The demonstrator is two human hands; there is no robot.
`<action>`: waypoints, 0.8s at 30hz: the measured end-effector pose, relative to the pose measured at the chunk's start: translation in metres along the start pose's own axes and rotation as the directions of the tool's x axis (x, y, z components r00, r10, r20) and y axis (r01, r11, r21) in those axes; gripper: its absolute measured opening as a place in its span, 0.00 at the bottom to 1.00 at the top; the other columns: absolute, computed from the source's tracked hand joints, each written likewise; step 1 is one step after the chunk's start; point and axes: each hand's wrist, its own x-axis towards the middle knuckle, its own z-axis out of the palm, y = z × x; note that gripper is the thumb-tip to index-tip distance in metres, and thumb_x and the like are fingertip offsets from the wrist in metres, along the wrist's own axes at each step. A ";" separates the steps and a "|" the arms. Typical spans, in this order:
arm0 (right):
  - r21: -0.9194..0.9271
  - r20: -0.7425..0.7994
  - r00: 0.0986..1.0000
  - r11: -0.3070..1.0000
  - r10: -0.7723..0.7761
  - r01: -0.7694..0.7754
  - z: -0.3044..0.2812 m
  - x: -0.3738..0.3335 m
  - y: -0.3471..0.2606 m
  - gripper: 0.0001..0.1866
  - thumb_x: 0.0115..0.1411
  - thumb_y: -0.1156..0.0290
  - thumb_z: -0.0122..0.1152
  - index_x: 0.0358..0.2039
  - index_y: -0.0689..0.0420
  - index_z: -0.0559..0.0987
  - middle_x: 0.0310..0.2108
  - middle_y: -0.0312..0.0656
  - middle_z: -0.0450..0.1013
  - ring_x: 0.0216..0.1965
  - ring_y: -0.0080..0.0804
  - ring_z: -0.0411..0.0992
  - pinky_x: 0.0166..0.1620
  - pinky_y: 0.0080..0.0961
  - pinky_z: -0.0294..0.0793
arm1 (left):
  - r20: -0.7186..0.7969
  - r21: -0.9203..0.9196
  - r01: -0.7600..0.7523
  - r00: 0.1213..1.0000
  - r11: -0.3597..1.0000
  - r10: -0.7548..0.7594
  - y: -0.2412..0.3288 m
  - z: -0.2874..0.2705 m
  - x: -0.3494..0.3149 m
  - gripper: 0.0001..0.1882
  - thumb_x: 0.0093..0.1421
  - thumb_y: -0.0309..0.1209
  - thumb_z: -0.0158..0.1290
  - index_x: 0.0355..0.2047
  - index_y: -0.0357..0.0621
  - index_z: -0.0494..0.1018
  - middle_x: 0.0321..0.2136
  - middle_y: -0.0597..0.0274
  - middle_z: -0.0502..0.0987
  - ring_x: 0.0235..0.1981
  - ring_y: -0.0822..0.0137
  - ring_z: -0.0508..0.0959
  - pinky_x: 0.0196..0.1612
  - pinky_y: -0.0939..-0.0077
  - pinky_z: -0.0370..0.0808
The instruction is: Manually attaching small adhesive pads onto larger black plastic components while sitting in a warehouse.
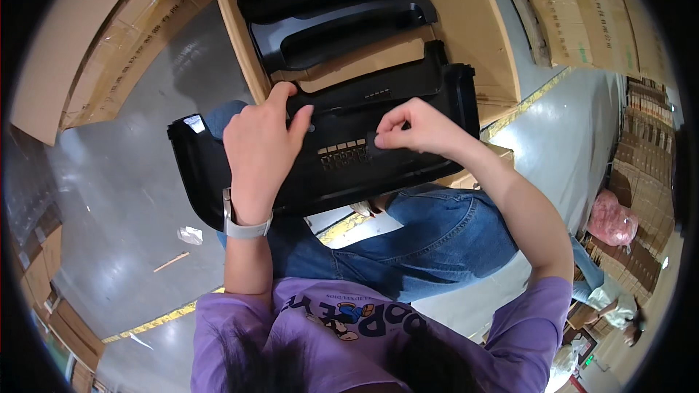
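Both hands gripped one black plastic panel (342, 153) across the lap — left hand (258, 142) clasping its upper edge, right hand (411, 127) pinching its middle.

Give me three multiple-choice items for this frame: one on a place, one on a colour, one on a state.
1. Where does the black plastic panel rest?
A. Across the person's lap
B. Flat on the grey floor
C. Inside the cardboard box

2. What colour is the band of the wristwatch on the left wrist?
A. Red
B. Pale grey-white
C. Green

3. How does the right hand meet the panel?
A. Open palm, lifted clear of it
B. Fingertips pinched together against the panel's face
C. Fist closed round its far edge

Answers:
1. A: the panel lies over the jeans-clad thighs, in front of the cardboard box that holds other black parts.
2. B: the strap is light against the arm.
3. B: thumb and fingers meet on the panel beside the row of small slots, while the left hand lies on the panel's top.
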 end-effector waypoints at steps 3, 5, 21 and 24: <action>-0.036 0.071 0.986 0.987 -0.153 0.156 0.014 0.015 0.040 0.09 0.52 0.67 0.64 0.25 0.61 0.80 0.16 0.30 0.70 0.21 0.13 0.64 0.30 0.15 0.64 | 0.082 0.145 -0.006 0.997 0.989 -0.006 -0.013 0.013 -0.001 0.14 0.52 0.39 0.58 0.37 0.49 0.76 0.20 0.58 0.78 0.24 0.56 0.78 0.27 0.66 0.73; -0.072 0.067 0.993 0.992 -0.099 0.104 0.018 0.017 0.041 0.08 0.52 0.69 0.64 0.26 0.61 0.80 0.17 0.30 0.70 0.21 0.14 0.63 0.30 0.15 0.64 | 0.127 0.200 0.015 0.991 0.980 -0.041 -0.015 0.010 0.000 0.11 0.52 0.39 0.58 0.34 0.49 0.78 0.20 0.57 0.78 0.25 0.57 0.78 0.28 0.66 0.73; -0.208 -0.029 0.991 0.970 -0.134 0.125 0.021 0.026 0.043 0.10 0.48 0.69 0.62 0.24 0.64 0.81 0.21 0.45 0.76 0.25 0.33 0.75 0.33 0.24 0.73 | 0.212 0.212 0.018 0.975 0.977 -0.064 -0.017 0.016 0.005 0.09 0.53 0.36 0.57 0.24 0.44 0.78 0.20 0.54 0.76 0.24 0.55 0.77 0.27 0.66 0.72; -0.210 -0.049 0.990 0.970 -0.132 0.119 0.023 0.026 0.045 0.09 0.47 0.69 0.61 0.24 0.64 0.81 0.21 0.45 0.76 0.25 0.33 0.75 0.33 0.24 0.73 | 0.198 0.199 0.008 0.979 0.980 -0.048 -0.017 0.017 0.005 0.09 0.53 0.36 0.57 0.25 0.43 0.78 0.19 0.53 0.76 0.24 0.54 0.77 0.27 0.65 0.72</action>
